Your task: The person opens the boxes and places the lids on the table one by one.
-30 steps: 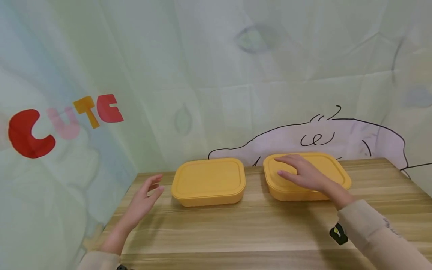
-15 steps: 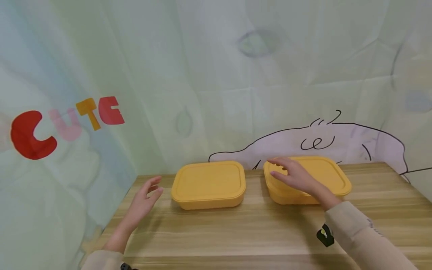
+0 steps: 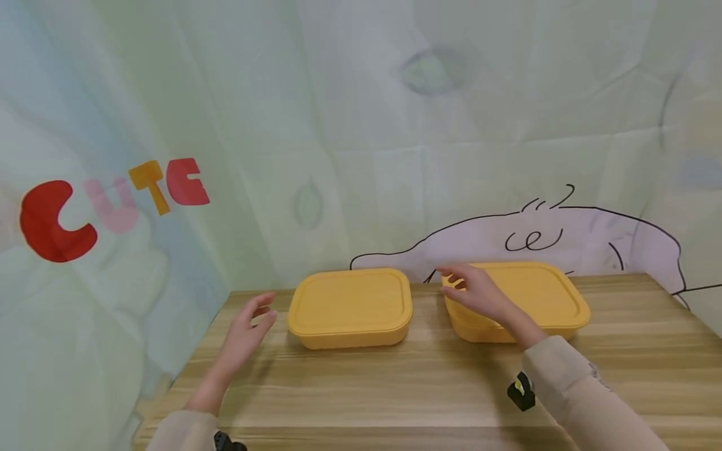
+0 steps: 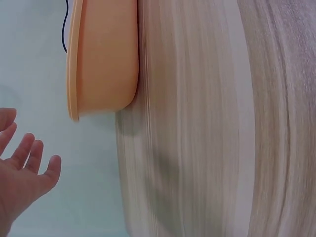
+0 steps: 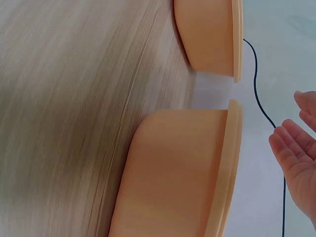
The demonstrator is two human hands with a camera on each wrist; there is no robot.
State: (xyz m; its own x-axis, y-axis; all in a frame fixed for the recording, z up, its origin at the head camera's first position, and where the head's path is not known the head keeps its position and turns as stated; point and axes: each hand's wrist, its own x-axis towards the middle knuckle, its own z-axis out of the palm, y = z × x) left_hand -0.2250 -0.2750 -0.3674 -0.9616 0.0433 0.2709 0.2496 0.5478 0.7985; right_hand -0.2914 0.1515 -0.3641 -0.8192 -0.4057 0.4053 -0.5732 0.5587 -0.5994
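Note:
Two yellow lidded boxes stand side by side at the back of the table in the head view. My left hand (image 3: 246, 332) hovers just left of the left box (image 3: 350, 307), fingers loosely bent and holding nothing. My right hand (image 3: 474, 290) is in the air over the left end of the right box (image 3: 530, 291), relaxed, with nothing in its grasp. In the left wrist view the left hand (image 4: 27, 175) is apart from the left box's side (image 4: 106, 54). The right wrist view has the right hand (image 5: 298, 158) above the level of the right box's lid (image 5: 224, 168).
The wood-grain table (image 3: 338, 394) extends in front of both boxes. A narrow gap separates them. Behind hangs a pale printed cloth (image 3: 316, 113) with coloured letters (image 3: 152, 185) on its left part. A dark device (image 3: 521, 391) sits at the right sleeve.
My right hand has drifted left over the right box toward its left end. The left hand has barely shifted, and both boxes stay where they were.

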